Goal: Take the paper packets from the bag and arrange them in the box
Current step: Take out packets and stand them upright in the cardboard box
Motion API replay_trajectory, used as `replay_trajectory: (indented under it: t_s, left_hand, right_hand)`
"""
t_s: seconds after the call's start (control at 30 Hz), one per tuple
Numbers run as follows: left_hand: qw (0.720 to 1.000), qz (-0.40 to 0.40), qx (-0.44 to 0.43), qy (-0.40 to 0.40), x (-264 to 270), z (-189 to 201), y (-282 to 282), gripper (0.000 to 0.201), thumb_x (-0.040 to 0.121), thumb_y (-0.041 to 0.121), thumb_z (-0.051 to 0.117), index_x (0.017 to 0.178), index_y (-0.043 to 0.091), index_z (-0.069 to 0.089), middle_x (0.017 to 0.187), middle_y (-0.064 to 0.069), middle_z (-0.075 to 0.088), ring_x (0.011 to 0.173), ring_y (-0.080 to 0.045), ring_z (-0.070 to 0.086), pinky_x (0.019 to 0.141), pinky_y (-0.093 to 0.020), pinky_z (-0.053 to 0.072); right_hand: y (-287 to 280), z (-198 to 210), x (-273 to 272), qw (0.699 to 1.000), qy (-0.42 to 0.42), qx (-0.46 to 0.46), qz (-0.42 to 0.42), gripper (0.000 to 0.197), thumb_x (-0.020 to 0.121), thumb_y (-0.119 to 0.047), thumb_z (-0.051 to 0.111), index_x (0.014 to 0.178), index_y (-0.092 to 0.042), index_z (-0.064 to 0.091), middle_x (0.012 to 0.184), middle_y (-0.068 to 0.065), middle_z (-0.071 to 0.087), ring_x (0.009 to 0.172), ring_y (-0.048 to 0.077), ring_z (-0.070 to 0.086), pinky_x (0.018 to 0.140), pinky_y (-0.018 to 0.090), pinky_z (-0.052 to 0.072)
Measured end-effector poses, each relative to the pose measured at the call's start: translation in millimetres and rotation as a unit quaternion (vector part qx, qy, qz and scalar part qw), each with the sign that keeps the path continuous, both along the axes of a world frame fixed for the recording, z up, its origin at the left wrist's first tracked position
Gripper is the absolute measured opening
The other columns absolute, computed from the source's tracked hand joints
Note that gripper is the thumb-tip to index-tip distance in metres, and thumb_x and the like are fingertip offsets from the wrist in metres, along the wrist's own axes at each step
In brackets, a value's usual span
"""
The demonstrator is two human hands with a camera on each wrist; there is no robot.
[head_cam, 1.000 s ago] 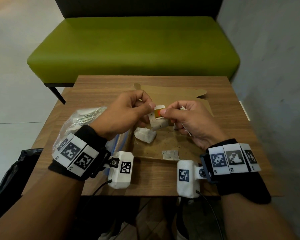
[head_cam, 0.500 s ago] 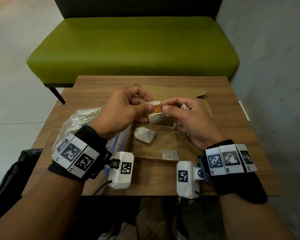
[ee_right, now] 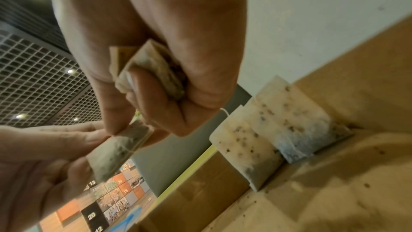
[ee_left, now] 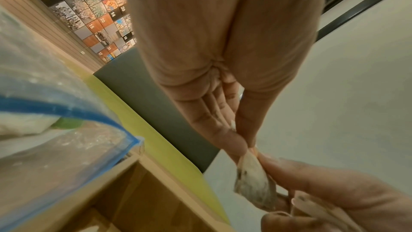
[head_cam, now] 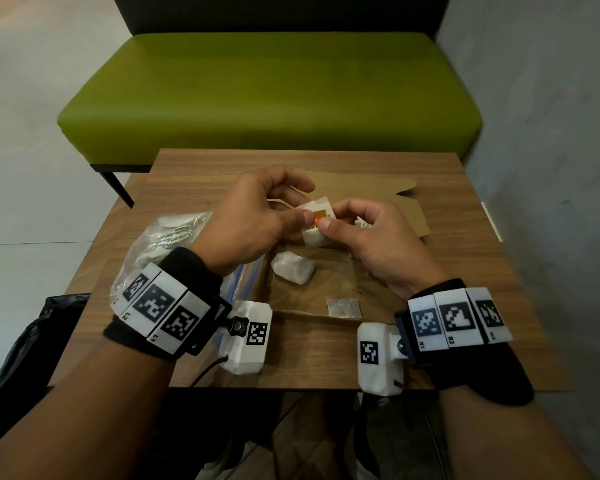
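Observation:
Above the open cardboard box [head_cam: 340,284], both hands pinch one white paper packet [head_cam: 315,225] with an orange tag. My left hand [head_cam: 305,212] holds its left edge and my right hand [head_cam: 330,219] its right edge. In the right wrist view the shared packet [ee_right: 118,149] hangs between the fingertips, and a second packet [ee_right: 151,70] is tucked in my right hand's curled fingers. The left wrist view shows the packet [ee_left: 254,181] pinched at its top. The clear plastic bag [head_cam: 160,244] lies left of the box.
Two loose packets [head_cam: 293,271] [head_cam: 343,308] lie on the box floor. Two more packets [ee_right: 245,151] [ee_right: 296,126] lean against a box wall. The box sits on a small wooden table [head_cam: 291,355], with a green bench [head_cam: 267,95] beyond and a grey wall at the right.
Both hands have lifted the shared packet slightly up and away from me. The packets in the box and the bag have not moved.

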State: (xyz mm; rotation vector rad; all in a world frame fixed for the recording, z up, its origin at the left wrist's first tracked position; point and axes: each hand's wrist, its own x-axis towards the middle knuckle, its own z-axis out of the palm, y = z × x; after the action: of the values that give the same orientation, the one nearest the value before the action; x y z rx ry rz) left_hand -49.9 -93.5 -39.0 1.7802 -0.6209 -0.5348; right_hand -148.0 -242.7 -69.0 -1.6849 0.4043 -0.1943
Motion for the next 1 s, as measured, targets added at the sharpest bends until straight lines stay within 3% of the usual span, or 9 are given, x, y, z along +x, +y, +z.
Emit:
replay_trajectory:
  t_s: [0.1, 0.23, 0.3, 0.4, 0.47, 0.53, 0.77, 0.93, 1.0]
  left_hand:
    - [0.999, 0.025, 0.01, -0.026, -1.2, -1.2, 0.3, 0.023, 0.088, 0.011, 0.072, 0.109, 0.015, 0.064, 0.092, -0.005, 0.072, 0.075, -0.017, 0.072, 0.066, -0.029, 0.06]
    - [0.976, 0.046, 0.12, -0.173, 2.4, -8.0, 3.5, 0.01, 0.098, 0.029, 0.057, 0.098, 0.022, 0.065, 0.087, 0.006, 0.071, 0.078, -0.011, 0.068, 0.069, -0.029, 0.056]
    - [0.943, -0.05, 0.239, -0.228, 0.7, -13.3, 4.9, 0.017, 0.1, 0.033, 0.053, 0.104, 0.024, 0.067, 0.094, 0.006, 0.07, 0.086, -0.01, 0.064, 0.077, -0.031, 0.052]
    - [0.85, -0.194, 0.375, -0.315, -11.0, -23.5, 1.4, 0.026, 0.1, 0.042, 0.046, 0.115, 0.029, 0.063, 0.111, 0.007, 0.067, 0.102, -0.014, 0.059, 0.097, -0.041, 0.042]
    - [0.799, -0.232, 0.428, -0.353, -17.6, -26.0, -1.5, 0.027, 0.099, 0.044, 0.043, 0.114, 0.03, 0.06, 0.109, 0.009, 0.062, 0.11, -0.016, 0.056, 0.102, -0.049, 0.03]
    - [0.782, -0.245, 0.447, -0.36, -19.9, -25.6, -2.4, 0.023, 0.098, 0.043, 0.043, 0.104, 0.029, 0.059, 0.099, 0.009, 0.059, 0.105, -0.017, 0.056, 0.099, -0.048, 0.028]
    - [0.767, -0.286, 0.438, -0.371, -22.0, -18.3, 10.1, 0.03, 0.1, 0.04, 0.041, 0.106, 0.025, 0.067, 0.097, 0.006, 0.067, 0.093, -0.015, 0.06, 0.099, -0.044, 0.033]
    - [0.88, -0.184, 0.304, -0.314, -7.4, -16.9, 27.8, 0.021, 0.097, 0.028, 0.054, 0.111, 0.022, 0.068, 0.096, 0.006, 0.069, 0.087, -0.013, 0.062, 0.08, -0.034, 0.052]
    - [0.898, -0.101, 0.271, -0.331, 0.5, -17.9, 32.1, 0.016, 0.093, 0.022, 0.06, 0.106, 0.023, 0.068, 0.098, 0.006, 0.068, 0.089, -0.014, 0.062, 0.077, -0.037, 0.054]
  right_hand:
    - [-2.1, -5.2, 1.0, 0.999, 0.01, -0.034, -0.016, 0.005, 0.087, -0.028, 0.077, 0.084, -0.024, 0.077, 0.081, -0.009, 0.072, 0.084, 0.012, 0.066, 0.077, 0.039, 0.054]
    - [-9.8, -7.8, -0.8, 0.997, 0.028, -0.024, -0.074, 0.008, 0.086, -0.031, 0.078, 0.086, -0.023, 0.077, 0.087, -0.009, 0.072, 0.079, 0.006, 0.061, 0.064, 0.026, 0.043]
    - [-13.1, -8.7, -2.1, 0.995, 0.041, -0.015, -0.086, 0.007, 0.087, -0.029, 0.077, 0.085, -0.022, 0.076, 0.09, -0.007, 0.073, 0.082, 0.008, 0.063, 0.061, 0.024, 0.043]
    - [-14.8, -11.7, -2.8, 0.994, 0.052, -0.02, -0.089, 0.009, 0.086, -0.029, 0.078, 0.081, -0.022, 0.074, 0.091, -0.003, 0.074, 0.085, 0.016, 0.067, 0.061, 0.027, 0.046]
    - [-13.6, -14.7, -2.4, 0.994, 0.064, -0.028, -0.087, 0.009, 0.085, -0.028, 0.079, 0.082, -0.021, 0.075, 0.093, -0.002, 0.075, 0.09, 0.02, 0.069, 0.069, 0.035, 0.055]
    - [-11.6, -18.4, -1.4, 0.992, 0.082, -0.039, -0.084, 0.009, 0.084, -0.029, 0.08, 0.082, -0.021, 0.076, 0.097, -0.002, 0.075, 0.096, 0.02, 0.069, 0.086, 0.045, 0.058]
    - [-5.6, -27.4, 4.8, 0.987, 0.12, -0.08, -0.076, 0.013, 0.084, -0.03, 0.08, 0.078, -0.022, 0.073, 0.1, -0.004, 0.074, 0.101, 0.018, 0.067, 0.092, 0.041, 0.055]
    - [3.5, -19.3, 7.2, 0.98, 0.133, -0.132, -0.064, 0.014, 0.086, -0.031, 0.079, 0.076, -0.024, 0.071, 0.099, -0.006, 0.07, 0.095, 0.013, 0.062, 0.072, 0.03, 0.046]
    - [9.9, -14.0, 11.7, 0.978, 0.142, -0.146, -0.051, 0.014, 0.088, -0.029, 0.077, 0.077, -0.025, 0.07, 0.097, -0.009, 0.066, 0.091, 0.008, 0.058, 0.067, 0.026, 0.041]
